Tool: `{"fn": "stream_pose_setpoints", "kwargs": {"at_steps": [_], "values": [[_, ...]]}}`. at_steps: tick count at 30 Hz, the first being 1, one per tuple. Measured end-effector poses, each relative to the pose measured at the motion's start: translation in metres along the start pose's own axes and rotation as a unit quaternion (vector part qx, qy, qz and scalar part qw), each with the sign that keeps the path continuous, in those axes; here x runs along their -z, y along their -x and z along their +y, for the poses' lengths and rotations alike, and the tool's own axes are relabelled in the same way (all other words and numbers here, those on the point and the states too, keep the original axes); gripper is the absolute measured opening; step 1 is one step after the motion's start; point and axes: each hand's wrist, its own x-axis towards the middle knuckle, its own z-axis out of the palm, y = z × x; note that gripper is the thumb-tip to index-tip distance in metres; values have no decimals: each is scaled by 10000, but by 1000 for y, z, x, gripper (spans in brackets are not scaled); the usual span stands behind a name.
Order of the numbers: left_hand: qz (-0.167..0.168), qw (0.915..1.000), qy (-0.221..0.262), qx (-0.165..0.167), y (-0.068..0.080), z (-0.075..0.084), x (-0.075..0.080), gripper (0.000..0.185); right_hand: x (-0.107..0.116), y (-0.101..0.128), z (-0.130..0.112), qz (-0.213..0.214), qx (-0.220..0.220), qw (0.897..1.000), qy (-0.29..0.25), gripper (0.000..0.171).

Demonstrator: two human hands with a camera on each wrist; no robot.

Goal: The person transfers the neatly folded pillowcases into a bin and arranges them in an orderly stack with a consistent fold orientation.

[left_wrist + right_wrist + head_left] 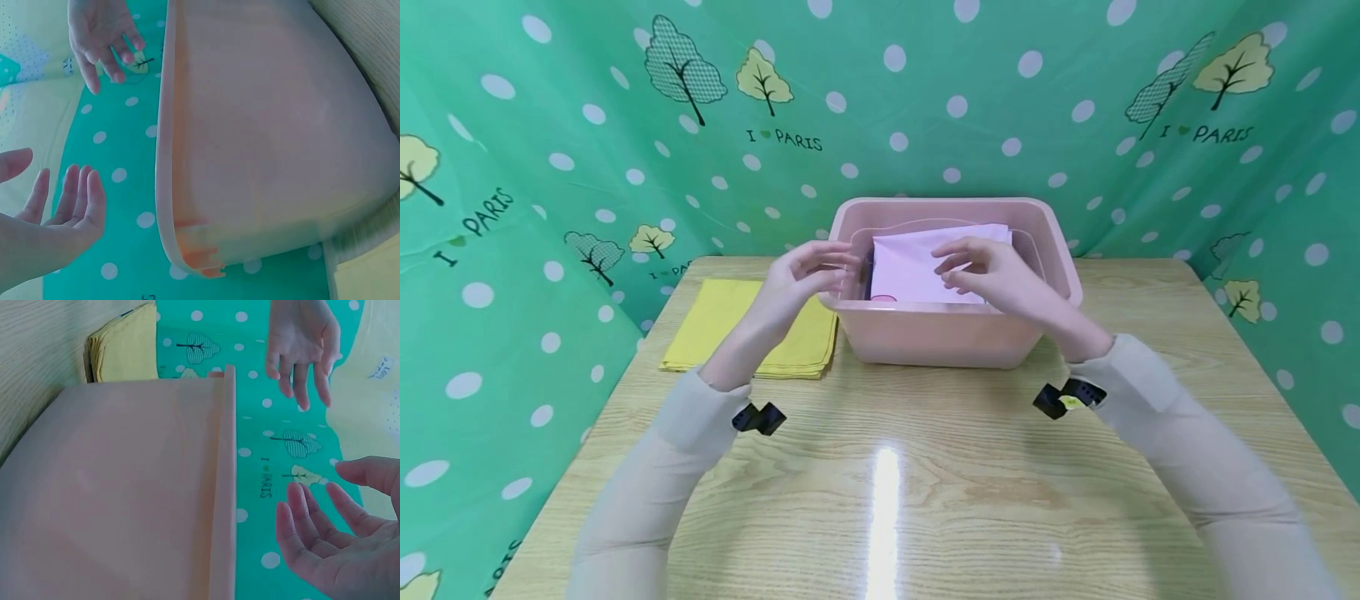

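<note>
A pink plastic bin (925, 337) stands at the middle back of the wooden table. A pale pink folded sheet (910, 262) lies inside it. My left hand (820, 267) hovers at the bin's left rim with relaxed fingers and holds nothing. My right hand (970, 262) is above the bin, over the sheet, and is also empty. In the left wrist view the left hand (62, 212) is spread beside the bin wall (269, 137). In the right wrist view the right hand (331, 544) is spread beside the bin's rim (225, 487).
A stack of yellow cloths (737, 329) lies on the table left of the bin, also seen as the yellow stack (125, 344). A green dotted curtain (925, 100) encloses the back and sides. Bare wooden tabletop (887, 483) extends toward me.
</note>
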Motion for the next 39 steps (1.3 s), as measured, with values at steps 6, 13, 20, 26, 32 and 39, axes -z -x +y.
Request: {"fn": "stream_pose_setpoints", "kwargs": {"at_steps": [6, 13, 20, 26, 32, 39], "values": [[104, 9999, 41, -110, 10, -3, 7, 31, -13, 3, 0, -130, 290, 9995, -74, 31], [203, 9995, -75, -247, 22, -9, 18, 32, -30, 7, 2, -145, 491, 9987, -70, 32], [301, 9992, 68, -250, 33, -17, 30, 30, -46, 9, 7, -278, 544, 9981, -87, 31], [479, 9986, 4, -213, 40, -24, 40, 27, -60, 9, 11, -402, 583, 9973, -169, 29], [663, 9975, -242, -45, 48, -32, 49, 28, -75, 9, 17, -588, 714, 9955, -199, 31], [830, 9963, -216, -64, 54, -45, 60, 28, -90, 4, 27, -607, 658, 9956, -268, 31]]}}
